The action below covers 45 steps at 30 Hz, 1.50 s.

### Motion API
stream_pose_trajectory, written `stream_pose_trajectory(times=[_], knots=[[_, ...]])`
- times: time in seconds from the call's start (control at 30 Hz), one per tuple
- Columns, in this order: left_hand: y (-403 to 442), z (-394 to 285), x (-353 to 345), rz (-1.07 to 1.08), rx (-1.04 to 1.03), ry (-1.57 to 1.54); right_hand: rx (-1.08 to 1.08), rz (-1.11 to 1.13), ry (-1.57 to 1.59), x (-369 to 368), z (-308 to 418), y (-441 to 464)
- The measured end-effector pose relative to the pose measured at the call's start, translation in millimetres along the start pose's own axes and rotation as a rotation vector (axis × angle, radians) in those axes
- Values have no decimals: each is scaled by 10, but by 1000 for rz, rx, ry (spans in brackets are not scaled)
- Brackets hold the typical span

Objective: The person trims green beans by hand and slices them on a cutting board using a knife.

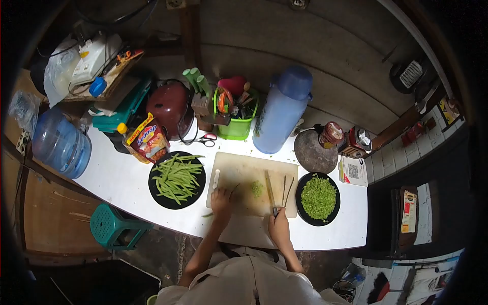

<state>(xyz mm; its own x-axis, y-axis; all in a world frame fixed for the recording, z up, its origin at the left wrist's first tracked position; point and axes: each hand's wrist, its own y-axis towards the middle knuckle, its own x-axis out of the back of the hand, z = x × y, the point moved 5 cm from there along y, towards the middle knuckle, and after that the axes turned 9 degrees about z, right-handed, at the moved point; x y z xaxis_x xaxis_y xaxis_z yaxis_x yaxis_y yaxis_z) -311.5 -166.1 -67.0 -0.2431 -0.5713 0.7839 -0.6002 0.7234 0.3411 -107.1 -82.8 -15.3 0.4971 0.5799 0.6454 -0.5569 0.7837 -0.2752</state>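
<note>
My right hand [278, 223] is wrapped round the handle of a kitchen knife [270, 187], whose blade points away from me over the cutting board [239, 168]. My left hand [220, 201] rests on the board's left side, just below its handle slot, with the fingers laid down on the surface; I see nothing held in it. Between the hands lies a small heap of chopped green beans [256, 189]. Whole green beans [175, 177] fill a black plate [175, 204] on the left. Finely chopped green beans [318, 197] cover another black plate [311, 220] on the right. Thin dark lines mark the board beside the knife.
Behind the board stand a blue thermos jug [282, 114], a green basket [237, 129] of utensils and scissors [207, 140]. A snack packet [147, 140] is behind the left plate. A round stone slab [315, 151] sits at back right. A green stool [114, 226] is below the table's left side.
</note>
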Motion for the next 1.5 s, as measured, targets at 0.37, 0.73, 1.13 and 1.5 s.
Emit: stream_pose_trajectory(times=[0.37, 0.73, 1.13, 1.5], knots=[[-79, -115, 13, 11, -17, -209, 152, 263, -114, -397, 86, -77], [-193, -160, 119, -48, 54, -138, 100, 361, -277, -573, 97, -173], [-202, -89, 42, -102, 124, -187, 104, 282, -330, -768, 159, 18], [-127, -25, 33, 45, 111, -240, 447, 120, -184, -356, 357, 265]])
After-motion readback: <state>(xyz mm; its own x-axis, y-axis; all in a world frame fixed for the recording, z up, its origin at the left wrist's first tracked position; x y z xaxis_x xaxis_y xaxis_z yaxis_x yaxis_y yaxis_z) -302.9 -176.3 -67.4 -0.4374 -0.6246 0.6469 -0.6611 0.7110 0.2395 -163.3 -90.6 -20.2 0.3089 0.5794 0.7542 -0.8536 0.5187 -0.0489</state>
